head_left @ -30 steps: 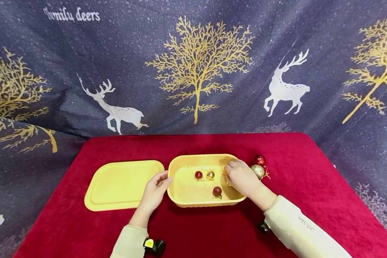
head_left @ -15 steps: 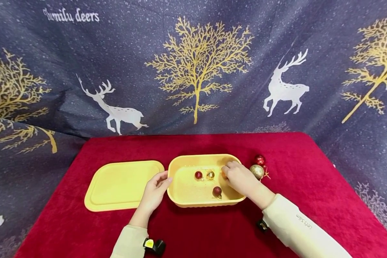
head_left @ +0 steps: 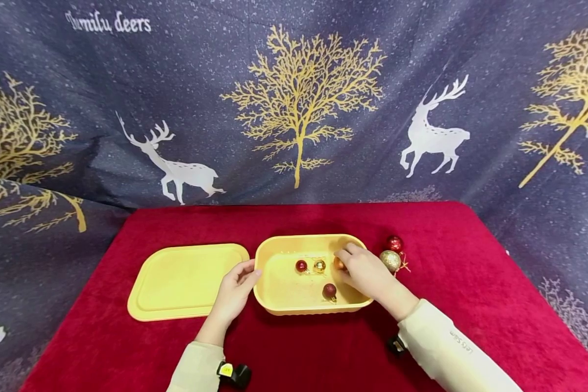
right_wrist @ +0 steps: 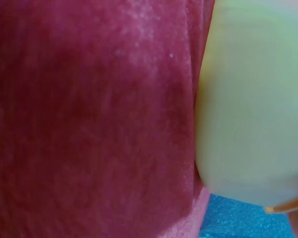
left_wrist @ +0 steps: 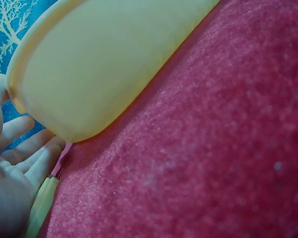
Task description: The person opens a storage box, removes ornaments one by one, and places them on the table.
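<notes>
Right now the left hand (head_left: 236, 284) holds the yellow box (head_left: 285, 289) at its 9 o'clock end, thumb over the rim and fingers along the outer wall. The left-wrist view shows those fingers fairly straight beside the box's end.

The right hand (head_left: 368, 271) reaches in over the 3 o'clock rim, its fingers curled round an orange ball (head_left: 339, 263) inside the box, partly hidden by them. The right-wrist view shows mostly the box's outer wall, with a bit of finger at 5 o'clock, so the grip itself cannot be checked there.

Also in the box, a small red ball (head_left: 301, 266) lies just beside a gold ball (head_left: 319, 265), which sits at its 3 o'clock. A maroon ball (head_left: 329, 291) rests at the gold one's 5 o'clock.

Outside, at the box's 2 o'clock, a shiny red ball (head_left: 394, 243) lies with a glittery ball (head_left: 390, 261) close by at its 6 o'clock. The lid (head_left: 186, 280) lies flat at the box's 9 o'clock. All rest on red cloth (head_left: 318, 354); at 12 o'clock hangs a dark backdrop (head_left: 255, 185) with deer and trees.
</notes>
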### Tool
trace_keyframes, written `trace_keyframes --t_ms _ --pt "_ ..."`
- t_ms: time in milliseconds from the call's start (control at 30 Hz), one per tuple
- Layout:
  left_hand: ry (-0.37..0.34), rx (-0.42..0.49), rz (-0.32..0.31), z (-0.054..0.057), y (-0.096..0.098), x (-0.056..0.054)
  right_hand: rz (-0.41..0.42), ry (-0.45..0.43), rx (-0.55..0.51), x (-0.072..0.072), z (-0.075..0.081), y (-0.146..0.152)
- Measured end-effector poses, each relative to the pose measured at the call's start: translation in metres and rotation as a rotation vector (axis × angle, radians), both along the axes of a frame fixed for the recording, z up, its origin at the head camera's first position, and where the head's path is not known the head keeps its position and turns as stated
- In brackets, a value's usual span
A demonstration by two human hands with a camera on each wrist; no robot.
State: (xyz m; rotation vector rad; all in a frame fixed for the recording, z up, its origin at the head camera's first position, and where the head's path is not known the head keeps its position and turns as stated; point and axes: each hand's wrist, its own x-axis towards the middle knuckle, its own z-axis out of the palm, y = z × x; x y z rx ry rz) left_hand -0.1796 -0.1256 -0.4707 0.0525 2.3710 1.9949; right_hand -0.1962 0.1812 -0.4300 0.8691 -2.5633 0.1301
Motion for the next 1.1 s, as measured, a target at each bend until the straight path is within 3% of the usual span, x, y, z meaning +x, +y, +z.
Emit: trace_keyframes --t_ms 433,800,1100 --pt "0.008 -0.006 0.002 0.0013 0.0012 0.0005 -0.01 0.01 -0.103 0.0029 0.0012 0.0015" --pt "0.012 -0.009 -0.001 0.0026 0.0016 0.0013 -0.074 -0.073 -0.183 0.0067 0.0041 0.0021" --pt "0.021 -0.03 -0.008 0.0035 0.0013 0.0029 -0.074 -0.074 -0.253 0.0086 0.0007 0.0043"
